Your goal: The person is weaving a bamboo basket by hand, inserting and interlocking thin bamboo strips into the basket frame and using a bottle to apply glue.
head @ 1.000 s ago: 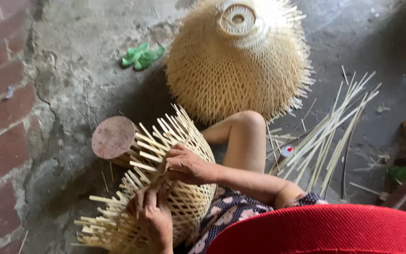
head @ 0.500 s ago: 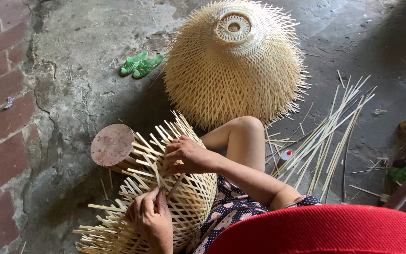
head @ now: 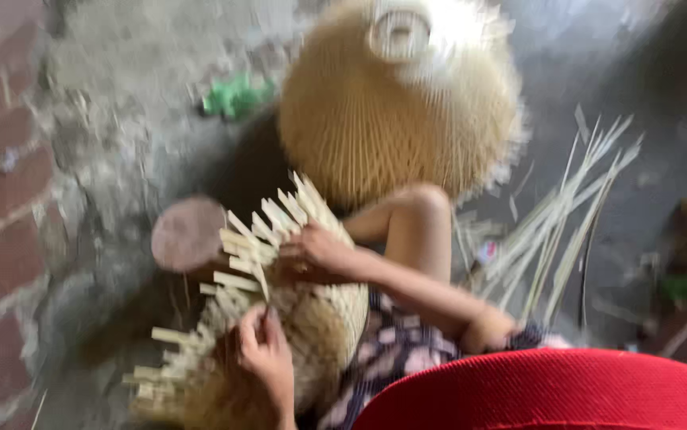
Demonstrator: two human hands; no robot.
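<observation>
2 hands work on a half-woven bamboo basket (head: 312, 318) that rests on the person's lap, its loose strip ends sticking out to the left and upward. The right hand (head: 320, 255) lies on the upper rim of the basket with its fingers curled over the strips, pressing on them; the picture is blurred, so how tightly they close cannot be told. The left hand (head: 268, 354) sits lower on the basket's side, its fingers bent and pinching at 1 upright strip (head: 260, 283) near the rim. The 2 hands are near each other, apart by a short stretch of weave.

A bent bare knee (head: 419, 215) rises just right of the basket. Beyond it on the concrete floor (head: 121, 135) stands a large finished bamboo shade (head: 395, 103), dome-shaped with a round ring at its top. Just left of the basket lies a round wooden stool top (head: 188, 233), touching the strip ends. A bundle of long loose bamboo strips (head: 566, 215) fans out on the floor to the right. A pair of green sandals (head: 236, 95) lies farther back, and a brick wall (head: 1, 199) runs along the left edge. A red hat brim (head: 550, 394) fills the lower right corner.
</observation>
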